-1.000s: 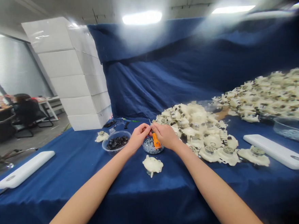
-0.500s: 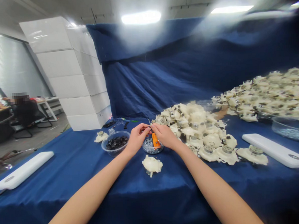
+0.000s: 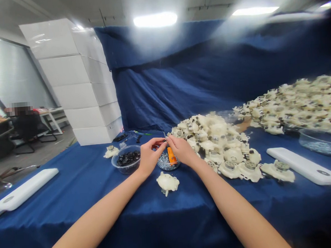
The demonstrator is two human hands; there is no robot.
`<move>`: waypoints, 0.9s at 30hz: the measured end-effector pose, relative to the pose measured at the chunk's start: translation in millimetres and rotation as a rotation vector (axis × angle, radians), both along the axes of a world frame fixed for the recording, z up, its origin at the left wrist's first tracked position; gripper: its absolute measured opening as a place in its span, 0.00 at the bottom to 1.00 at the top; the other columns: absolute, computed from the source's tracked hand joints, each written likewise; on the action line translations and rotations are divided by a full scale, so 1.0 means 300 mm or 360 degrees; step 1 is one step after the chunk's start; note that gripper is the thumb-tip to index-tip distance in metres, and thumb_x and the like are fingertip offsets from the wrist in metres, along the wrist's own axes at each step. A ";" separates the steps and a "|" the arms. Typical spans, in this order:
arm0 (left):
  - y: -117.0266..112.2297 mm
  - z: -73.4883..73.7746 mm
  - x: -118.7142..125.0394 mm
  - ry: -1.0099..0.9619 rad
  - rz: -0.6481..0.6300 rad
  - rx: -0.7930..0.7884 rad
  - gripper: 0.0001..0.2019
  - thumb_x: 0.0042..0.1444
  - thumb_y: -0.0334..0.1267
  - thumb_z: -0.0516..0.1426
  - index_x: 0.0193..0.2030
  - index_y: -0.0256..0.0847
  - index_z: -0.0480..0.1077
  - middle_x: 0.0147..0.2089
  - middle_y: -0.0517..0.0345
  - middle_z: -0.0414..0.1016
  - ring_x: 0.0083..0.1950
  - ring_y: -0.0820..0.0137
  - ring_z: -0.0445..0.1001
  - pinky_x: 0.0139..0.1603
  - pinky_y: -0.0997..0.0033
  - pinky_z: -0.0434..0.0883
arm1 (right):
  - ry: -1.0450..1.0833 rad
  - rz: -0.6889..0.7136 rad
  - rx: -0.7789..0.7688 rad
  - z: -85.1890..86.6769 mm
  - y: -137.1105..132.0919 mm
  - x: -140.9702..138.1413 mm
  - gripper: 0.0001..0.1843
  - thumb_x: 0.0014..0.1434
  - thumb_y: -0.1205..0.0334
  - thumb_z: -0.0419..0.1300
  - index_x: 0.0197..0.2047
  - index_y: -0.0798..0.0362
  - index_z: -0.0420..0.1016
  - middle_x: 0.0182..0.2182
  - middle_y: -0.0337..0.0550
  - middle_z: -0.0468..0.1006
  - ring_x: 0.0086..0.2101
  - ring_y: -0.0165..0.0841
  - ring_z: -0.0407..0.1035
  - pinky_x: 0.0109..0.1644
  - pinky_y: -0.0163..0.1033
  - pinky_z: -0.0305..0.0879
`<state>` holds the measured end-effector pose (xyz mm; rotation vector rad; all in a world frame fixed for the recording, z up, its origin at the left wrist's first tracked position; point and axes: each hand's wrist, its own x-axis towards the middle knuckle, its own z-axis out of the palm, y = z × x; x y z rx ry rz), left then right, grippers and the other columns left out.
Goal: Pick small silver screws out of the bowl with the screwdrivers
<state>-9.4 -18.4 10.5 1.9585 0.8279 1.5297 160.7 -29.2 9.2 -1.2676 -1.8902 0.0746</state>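
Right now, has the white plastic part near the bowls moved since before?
No, the white plastic part sits just as close to the bowl of grey bits as before.

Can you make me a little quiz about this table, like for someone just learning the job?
1. What fills the small round bowl under the right hand? A. marbles, B. tiny silver bits, C. soup.
2. True or false: the right hand holds the orange-handled screwdriver.
3. How many long white bars lie on the blue tablecloth?

Key: 1. B; 2. true; 3. two.
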 end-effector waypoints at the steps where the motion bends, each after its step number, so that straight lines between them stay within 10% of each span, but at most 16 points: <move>1: -0.002 0.002 0.002 -0.0049 -0.0038 -0.0060 0.15 0.57 0.47 0.67 0.46 0.39 0.81 0.43 0.52 0.84 0.42 0.64 0.80 0.47 0.64 0.76 | -0.0067 -0.0045 0.0024 0.001 -0.003 -0.001 0.18 0.77 0.53 0.43 0.37 0.49 0.65 0.29 0.38 0.73 0.30 0.33 0.67 0.34 0.37 0.49; 7: -0.007 0.030 0.013 -0.0295 -0.0352 -0.0520 0.18 0.57 0.51 0.67 0.42 0.36 0.76 0.35 0.51 0.83 0.34 0.67 0.79 0.39 0.68 0.73 | -0.0328 -0.0203 0.0176 0.007 -0.015 -0.001 0.18 0.78 0.54 0.40 0.43 0.50 0.66 0.32 0.41 0.78 0.30 0.33 0.71 0.32 0.38 0.47; 27: 0.020 0.006 0.010 0.0060 -0.0448 -0.0298 0.16 0.64 0.51 0.60 0.43 0.38 0.71 0.31 0.60 0.72 0.33 0.73 0.69 0.36 0.73 0.68 | 0.0020 -0.0059 0.0191 0.012 -0.013 -0.004 0.19 0.76 0.53 0.43 0.36 0.49 0.65 0.27 0.38 0.73 0.29 0.33 0.68 0.34 0.37 0.50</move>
